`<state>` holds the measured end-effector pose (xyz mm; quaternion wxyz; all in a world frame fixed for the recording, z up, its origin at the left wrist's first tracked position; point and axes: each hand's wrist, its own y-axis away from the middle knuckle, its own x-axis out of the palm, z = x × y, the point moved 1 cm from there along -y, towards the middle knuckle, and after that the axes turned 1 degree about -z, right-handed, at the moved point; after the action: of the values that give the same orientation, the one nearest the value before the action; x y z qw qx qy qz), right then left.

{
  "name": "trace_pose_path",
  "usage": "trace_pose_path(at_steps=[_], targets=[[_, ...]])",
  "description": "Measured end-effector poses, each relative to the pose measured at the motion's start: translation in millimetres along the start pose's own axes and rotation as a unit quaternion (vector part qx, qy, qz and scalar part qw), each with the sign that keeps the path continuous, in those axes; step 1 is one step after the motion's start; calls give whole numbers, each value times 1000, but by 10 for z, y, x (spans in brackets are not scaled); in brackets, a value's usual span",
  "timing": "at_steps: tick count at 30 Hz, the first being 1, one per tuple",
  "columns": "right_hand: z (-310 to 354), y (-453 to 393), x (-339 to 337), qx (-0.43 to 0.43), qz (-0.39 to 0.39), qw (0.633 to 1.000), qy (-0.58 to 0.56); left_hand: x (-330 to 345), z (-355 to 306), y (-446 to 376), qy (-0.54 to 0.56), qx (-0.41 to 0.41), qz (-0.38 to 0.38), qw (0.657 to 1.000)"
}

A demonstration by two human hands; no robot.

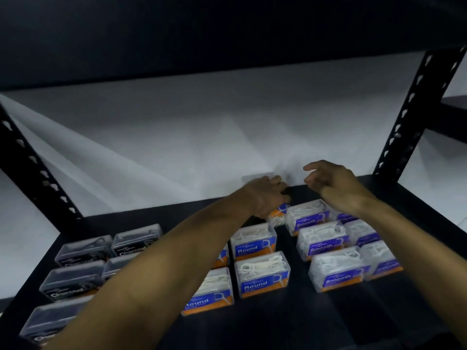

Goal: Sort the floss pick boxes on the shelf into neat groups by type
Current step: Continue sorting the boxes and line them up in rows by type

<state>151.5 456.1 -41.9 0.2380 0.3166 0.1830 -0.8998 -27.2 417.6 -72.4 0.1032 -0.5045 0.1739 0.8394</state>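
three groups of floss pick boxes sit on the black shelf (290, 324): charcoal boxes (75, 281) at lower left of the frame, round boxes (261, 274) in the middle, smooth boxes (336, 270) on the right. left hand (265, 195) reaches to centre frame, resting on a round box (278, 214) at the back of the middle group; honestly can't tell if the fingers actually grip it. right hand (328, 183) hovers just beside it above the smooth group, fingers loosely curled, holding nothing.
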Motion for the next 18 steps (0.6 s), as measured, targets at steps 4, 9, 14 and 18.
trace_pose_path(at_steps=[4,9,14,18], targets=[[29,-73,12,-3,-2,1000,18,-6,55,86,-6,-1,-34,999],[90,-190,105,-8,-11,1000,12,-28,101,284,-47,-19,-102,993],[213,-341,235,-15,-31,998,52,-55,187,646,-33,-87,-168,981],[252,-504,429,-44,18,990,131,-36,320,1017,13,-214,-159,964]])
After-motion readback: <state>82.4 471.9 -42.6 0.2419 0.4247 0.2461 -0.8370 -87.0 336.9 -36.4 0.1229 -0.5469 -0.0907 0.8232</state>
